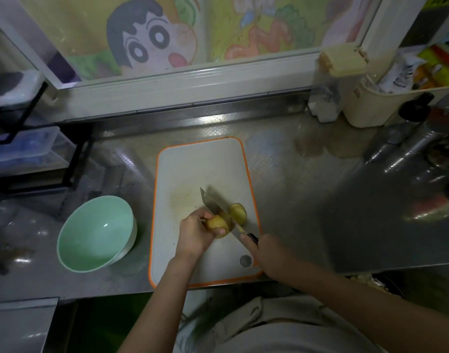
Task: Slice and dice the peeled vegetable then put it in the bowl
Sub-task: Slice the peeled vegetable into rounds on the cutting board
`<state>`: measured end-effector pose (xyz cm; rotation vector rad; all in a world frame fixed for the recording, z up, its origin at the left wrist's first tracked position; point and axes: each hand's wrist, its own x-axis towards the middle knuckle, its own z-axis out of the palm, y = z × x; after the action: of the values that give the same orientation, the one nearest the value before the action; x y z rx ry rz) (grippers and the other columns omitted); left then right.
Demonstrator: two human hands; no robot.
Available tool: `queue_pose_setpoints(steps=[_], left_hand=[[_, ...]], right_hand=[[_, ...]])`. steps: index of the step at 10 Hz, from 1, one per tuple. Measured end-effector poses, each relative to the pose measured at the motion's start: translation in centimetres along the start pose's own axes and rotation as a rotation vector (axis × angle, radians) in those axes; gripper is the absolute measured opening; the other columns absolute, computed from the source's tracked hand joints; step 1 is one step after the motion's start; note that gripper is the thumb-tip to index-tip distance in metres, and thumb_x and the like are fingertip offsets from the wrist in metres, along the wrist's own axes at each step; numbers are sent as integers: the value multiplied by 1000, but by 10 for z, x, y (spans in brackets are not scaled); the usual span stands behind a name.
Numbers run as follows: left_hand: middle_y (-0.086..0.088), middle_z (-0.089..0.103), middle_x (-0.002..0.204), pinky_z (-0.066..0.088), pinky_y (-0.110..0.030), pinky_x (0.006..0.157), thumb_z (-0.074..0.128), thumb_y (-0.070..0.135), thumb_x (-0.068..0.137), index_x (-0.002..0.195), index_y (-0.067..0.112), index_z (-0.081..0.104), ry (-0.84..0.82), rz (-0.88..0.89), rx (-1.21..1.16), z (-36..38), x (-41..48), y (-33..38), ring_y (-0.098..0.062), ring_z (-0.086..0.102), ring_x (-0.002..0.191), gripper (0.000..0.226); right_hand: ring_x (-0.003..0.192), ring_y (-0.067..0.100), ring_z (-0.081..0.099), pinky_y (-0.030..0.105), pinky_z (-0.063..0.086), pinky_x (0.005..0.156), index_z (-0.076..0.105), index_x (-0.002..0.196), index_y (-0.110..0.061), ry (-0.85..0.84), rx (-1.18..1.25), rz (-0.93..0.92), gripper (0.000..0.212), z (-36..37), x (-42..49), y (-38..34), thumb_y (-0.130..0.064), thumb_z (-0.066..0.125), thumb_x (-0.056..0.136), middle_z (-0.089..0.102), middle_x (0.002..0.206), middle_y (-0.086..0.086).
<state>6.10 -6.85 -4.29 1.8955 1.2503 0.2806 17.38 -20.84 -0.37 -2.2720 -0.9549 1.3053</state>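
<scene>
A peeled vegetable (pixel 216 223), pale yellow, smooth and rounded like a potato, is seen lying on the near right part of the white, orange-rimmed cutting board (pixel 192 169). It is gripped by the left hand (pixel 195 234), whose fingers are curled over its top and left side, with the thumb pressed against its near face. A broad-bladed knife (pixel 218 208) is held by the right hand (pixel 266 256), which is closed round the dark handle over the board's near right edge. The blade is set across the vegetable's right end. Just right of the blade, a few round yellow slices (pixel 238 212) are stacked leaning on the board. A pale green bowl (pixel 96 233) is placed off the board's left side, tilted on the steel counter (pixel 307 200).
</scene>
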Motion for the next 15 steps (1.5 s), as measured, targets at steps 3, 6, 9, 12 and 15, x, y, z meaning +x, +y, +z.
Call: queue_pose_setpoints(steps=[3, 6, 9, 12, 15], left_hand=[[3, 62, 83, 35, -12, 61, 86, 15, 60, 82, 18, 57, 20, 53, 70, 1, -3, 4, -15, 57, 77, 36], [3, 58, 83, 35, -2, 57, 85, 14, 61, 83, 14, 55, 51, 138, 88, 2, -15, 6, -14, 53, 75, 37], [1, 58, 87, 31, -10, 62, 86, 15, 60, 87, 8, 59, 80, 178, 125, 7, -15, 2, -14, 51, 77, 39], [0, 57, 88, 31, -12, 64, 86, 12, 59, 87, 9, 58, 96, 182, 104, 9, -15, -1, -15, 52, 79, 40], [-4, 60, 91, 40, -21, 67, 84, 10, 60, 84, 15, 52, 78, 166, 74, 10, -18, -2, -20, 56, 83, 41]], right_hand=[[71, 19, 55, 36, 44, 78, 52, 107, 2, -15, -85, -13, 51, 8, 9, 10, -43, 29, 101, 55, 83, 12], [74, 24, 52, 27, 38, 68, 48, 83, -10, 50, 84, -123, 41, 11, 20, -6, -44, 31, 100, 42, 65, -2], [49, 20, 42, 29, 28, 45, 46, 66, -12, 84, 23, -69, 45, 23, 47, -12, -37, 35, 101, 38, 56, 5], [57, 24, 47, 29, 28, 50, 41, 56, -13, 118, 38, -62, 55, 27, 62, -10, -47, 36, 99, 42, 55, 3], [76, 29, 57, 26, 34, 63, 42, 58, -14, 119, 8, -50, 53, 20, 60, -13, -48, 36, 98, 49, 63, 7]])
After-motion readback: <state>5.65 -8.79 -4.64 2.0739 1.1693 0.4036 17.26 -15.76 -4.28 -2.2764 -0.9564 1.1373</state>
